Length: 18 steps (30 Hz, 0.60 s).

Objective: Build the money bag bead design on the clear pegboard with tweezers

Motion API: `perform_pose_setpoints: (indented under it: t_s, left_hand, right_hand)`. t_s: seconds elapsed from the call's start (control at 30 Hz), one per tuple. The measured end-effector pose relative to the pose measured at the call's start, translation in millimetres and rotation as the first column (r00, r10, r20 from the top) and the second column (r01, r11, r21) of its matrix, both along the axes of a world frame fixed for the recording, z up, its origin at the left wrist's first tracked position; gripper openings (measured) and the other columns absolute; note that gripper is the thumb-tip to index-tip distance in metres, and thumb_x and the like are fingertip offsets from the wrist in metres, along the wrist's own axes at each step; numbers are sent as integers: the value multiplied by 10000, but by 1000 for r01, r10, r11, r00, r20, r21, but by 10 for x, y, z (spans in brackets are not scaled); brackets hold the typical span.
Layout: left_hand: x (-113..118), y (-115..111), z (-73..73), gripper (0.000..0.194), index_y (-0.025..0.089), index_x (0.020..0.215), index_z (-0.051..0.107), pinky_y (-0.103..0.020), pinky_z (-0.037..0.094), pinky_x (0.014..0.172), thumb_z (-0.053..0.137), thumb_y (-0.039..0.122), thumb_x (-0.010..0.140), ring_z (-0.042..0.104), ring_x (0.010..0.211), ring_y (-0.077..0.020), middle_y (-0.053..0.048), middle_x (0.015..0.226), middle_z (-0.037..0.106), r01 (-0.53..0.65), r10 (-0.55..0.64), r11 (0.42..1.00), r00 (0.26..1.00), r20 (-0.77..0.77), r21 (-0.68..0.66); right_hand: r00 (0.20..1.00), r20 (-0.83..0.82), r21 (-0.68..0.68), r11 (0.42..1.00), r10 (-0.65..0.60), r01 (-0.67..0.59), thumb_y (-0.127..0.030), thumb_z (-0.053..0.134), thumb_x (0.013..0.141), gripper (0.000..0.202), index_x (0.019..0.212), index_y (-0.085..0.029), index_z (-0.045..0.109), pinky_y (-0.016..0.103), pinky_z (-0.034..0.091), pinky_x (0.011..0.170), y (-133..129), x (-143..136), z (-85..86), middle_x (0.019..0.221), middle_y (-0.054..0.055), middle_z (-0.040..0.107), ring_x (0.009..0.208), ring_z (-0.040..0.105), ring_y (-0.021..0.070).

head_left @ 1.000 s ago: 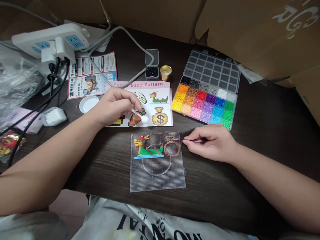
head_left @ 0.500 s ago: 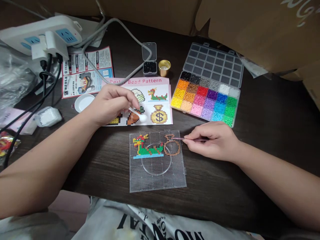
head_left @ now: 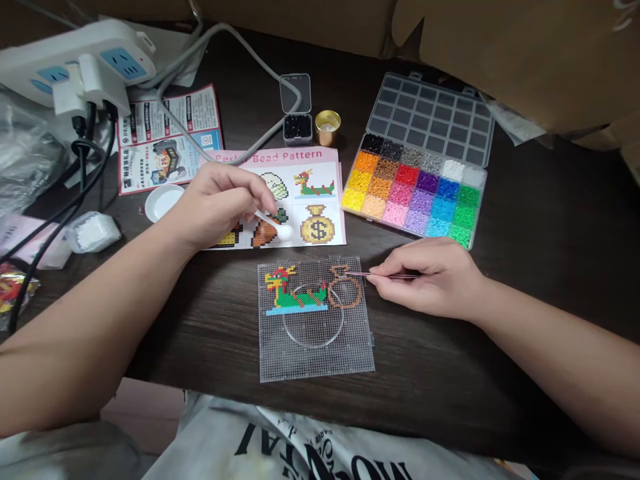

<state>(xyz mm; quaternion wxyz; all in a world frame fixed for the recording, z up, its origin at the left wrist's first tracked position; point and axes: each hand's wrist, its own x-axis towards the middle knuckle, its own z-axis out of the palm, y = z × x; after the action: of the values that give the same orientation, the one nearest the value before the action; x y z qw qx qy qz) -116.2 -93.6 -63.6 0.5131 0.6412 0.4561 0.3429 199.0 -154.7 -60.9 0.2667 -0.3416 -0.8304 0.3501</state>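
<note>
My left hand (head_left: 225, 203) is closed around the handle of a small white spoon (head_left: 283, 231), held over the printed bead pattern sheet (head_left: 320, 159). Whether beads lie in the spoon's bowl I cannot tell. Between the fingers of my right hand (head_left: 430, 277) is a pair of thin tweezers (head_left: 390, 275), tips at the neck of a brown bead outline of a money bag (head_left: 345, 307). That outline sits at the upper right of a clear pegboard (head_left: 275, 353). Left of it on the board is a bead dragon boat (head_left: 297, 301) in green, red, yellow and blue.
An open compartment box (head_left: 415, 193) of coloured beads stands at the back right. Behind the sheet are a small box of black beads (head_left: 297, 127) and a gold cup (head_left: 327, 129). A white dish (head_left: 164, 202), a power strip (head_left: 115, 60) and cables lie left.
The view has shifted slightly. Both hands keep their grip on the spoon and tweezers, and the tweezer tips stay at the neck of the brown outline.
</note>
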Motion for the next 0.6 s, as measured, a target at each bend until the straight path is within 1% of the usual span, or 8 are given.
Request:
perform_pose_setpoints:
  t_s: [0.1,0.2,0.27,0.37,0.43,0.53,0.6]
  left_hand:
    - [8,3,9,230,145,646,688,-263,421,375,490,32,608,589,427,-141,-24,532,614,-16,32,991,993,112,-134]
    - [19,-1,28,225,132,635,690,-252,422,399,499,19,598,573,451,-119,-23,532,610,-49,63,991,993,103,-127]
    - [23,-8,41,223,125,640,686,-249,428,421,499,10,598,566,471,-109,-24,530,604,-58,70,990,993,93,-127]
    - [12,-12,44,216,128,661,677,-259,433,437,497,17,619,562,475,-110,-25,541,607,-39,54,986,995,89,-164]
    - [-12,-8,31,216,139,664,682,-267,432,446,503,23,633,545,463,-104,-24,558,608,-31,45,986,996,80,-165]
    - [-50,-4,14,230,165,649,705,-270,421,450,520,27,640,526,467,-100,-33,599,617,-34,41,989,998,44,-147]
    - [-56,-10,24,225,184,654,714,-273,416,450,537,44,662,519,460,-106,-31,585,608,-12,18,984,999,35,-179]
  right_hand:
    - [1000,5,-2,1000,-12,12,-184,706,805,92,713,-178,699,235,418,403,-1,5,2,574,8,680,426,550,93]
    - [998,31,-24,999,-47,48,-201,713,796,87,709,-205,712,250,408,381,-10,5,2,579,3,683,424,547,103]
    - [995,31,-57,993,-100,101,-220,727,784,79,706,-224,721,260,391,361,-22,2,12,570,0,674,411,525,105]
    - [979,-16,-129,971,-203,200,-240,743,769,43,731,-226,727,265,373,351,-33,-6,45,571,5,668,406,495,106]
    - [965,-49,-168,955,-257,246,-240,740,772,41,758,-210,718,255,365,359,-32,-10,65,568,7,657,417,490,103]
    - [955,-88,-183,947,-283,264,-225,722,789,48,787,-189,689,229,331,366,-30,-10,68,529,-11,604,413,456,87]
    - [952,-119,-208,945,-282,254,-215,694,815,43,807,-185,665,222,319,382,-35,-8,51,531,-19,578,422,443,84]
